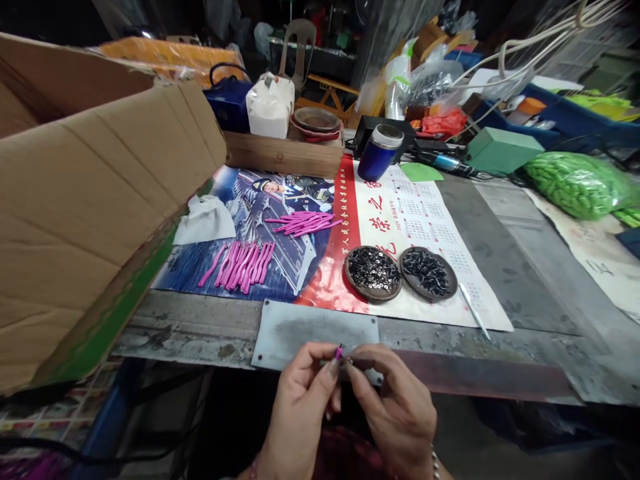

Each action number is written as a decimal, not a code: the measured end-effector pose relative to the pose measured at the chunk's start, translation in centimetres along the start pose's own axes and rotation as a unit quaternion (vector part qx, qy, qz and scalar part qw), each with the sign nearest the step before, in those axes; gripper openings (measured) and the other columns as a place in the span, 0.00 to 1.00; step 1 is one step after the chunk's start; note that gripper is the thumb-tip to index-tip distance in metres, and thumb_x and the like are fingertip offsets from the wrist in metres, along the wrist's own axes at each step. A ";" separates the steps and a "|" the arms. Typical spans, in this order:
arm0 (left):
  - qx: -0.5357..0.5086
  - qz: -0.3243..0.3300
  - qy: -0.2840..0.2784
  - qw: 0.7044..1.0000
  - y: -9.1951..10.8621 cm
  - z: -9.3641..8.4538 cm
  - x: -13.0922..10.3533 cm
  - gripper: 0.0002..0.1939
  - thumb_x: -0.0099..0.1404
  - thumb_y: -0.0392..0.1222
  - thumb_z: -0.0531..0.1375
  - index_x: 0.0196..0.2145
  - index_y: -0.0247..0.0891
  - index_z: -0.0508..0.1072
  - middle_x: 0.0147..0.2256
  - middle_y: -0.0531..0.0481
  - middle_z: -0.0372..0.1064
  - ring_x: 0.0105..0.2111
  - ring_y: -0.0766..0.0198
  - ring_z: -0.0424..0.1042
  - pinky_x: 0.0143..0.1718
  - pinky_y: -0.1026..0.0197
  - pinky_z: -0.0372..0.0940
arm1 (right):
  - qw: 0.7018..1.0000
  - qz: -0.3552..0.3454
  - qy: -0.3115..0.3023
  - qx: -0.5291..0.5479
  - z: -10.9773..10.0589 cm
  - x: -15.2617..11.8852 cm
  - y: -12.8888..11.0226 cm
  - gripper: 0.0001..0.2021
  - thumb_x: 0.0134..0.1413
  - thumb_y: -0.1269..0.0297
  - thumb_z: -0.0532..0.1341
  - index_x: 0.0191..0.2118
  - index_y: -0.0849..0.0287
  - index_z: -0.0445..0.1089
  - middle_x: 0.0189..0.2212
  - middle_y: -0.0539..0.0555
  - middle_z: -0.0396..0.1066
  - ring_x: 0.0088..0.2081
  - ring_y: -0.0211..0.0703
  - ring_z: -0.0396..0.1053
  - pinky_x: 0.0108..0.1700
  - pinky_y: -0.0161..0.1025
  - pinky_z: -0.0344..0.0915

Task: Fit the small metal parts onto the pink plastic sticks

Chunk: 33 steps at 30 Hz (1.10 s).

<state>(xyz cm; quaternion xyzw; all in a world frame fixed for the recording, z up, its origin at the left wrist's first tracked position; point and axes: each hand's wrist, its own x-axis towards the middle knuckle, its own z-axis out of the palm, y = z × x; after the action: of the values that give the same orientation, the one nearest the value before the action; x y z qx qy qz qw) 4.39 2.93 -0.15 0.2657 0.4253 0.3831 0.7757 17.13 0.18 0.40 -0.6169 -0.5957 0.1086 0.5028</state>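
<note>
My left hand point(305, 407) pinches a thin magenta piece point(339, 352); only its tip shows between thumb and forefinger. Close against it, my right hand point(393, 400) is closed in a pinch, and whatever lies in its fingertips is too small to name. Both hands hover at the table's front edge, over a grey metal plate point(315, 330). Beyond them lie two groups of slender magenta pieces, a nearer row point(243, 265) and a farther pile point(304, 223). Two round dishes hold small parts: shiny metal bits point(373, 270) in the left one, dark slim pieces point(426, 272) in the right.
A large cardboard box point(110, 220) rises at the left. A white cloth point(206, 220), a blue jar point(380, 153) and a white pen-like stick point(475, 310) lie around the calendar sheet point(470, 293). A bag of green pieces point(580, 183) sits at the right.
</note>
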 end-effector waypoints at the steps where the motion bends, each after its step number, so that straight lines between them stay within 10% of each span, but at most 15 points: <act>1: 0.000 -0.002 -0.006 1.000 -0.2 0.0 0.0 0.12 0.63 0.48 0.68 0.40 0.37 0.77 0.23 0.58 0.65 0.21 0.74 0.59 0.24 0.72 0.57 | 1.000 -0.001 0.000 0.000 0.1 0.0 0.0 0.03 0.62 0.70 0.63 0.39 0.55 0.72 0.31 0.49 0.77 0.32 0.37 0.77 0.37 0.30 0.74; 33: 0.146 0.184 -0.015 0.972 -0.6 -1.0 -0.8 0.07 0.70 0.42 0.59 0.37 0.41 0.77 0.34 0.50 0.68 0.28 0.66 0.65 0.30 0.66 0.65 | 0.980 0.113 -0.027 0.159 1.5 -0.8 -0.6 0.06 0.61 0.70 0.64 0.32 0.56 0.71 0.29 0.50 0.74 0.30 0.38 0.75 0.32 0.29 0.73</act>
<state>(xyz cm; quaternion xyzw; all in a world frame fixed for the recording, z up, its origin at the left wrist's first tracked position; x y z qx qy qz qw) 3.44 2.02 -0.72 0.4552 0.4089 0.4493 0.6509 15.47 0.09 -0.26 -0.5892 -0.5105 0.2751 0.5626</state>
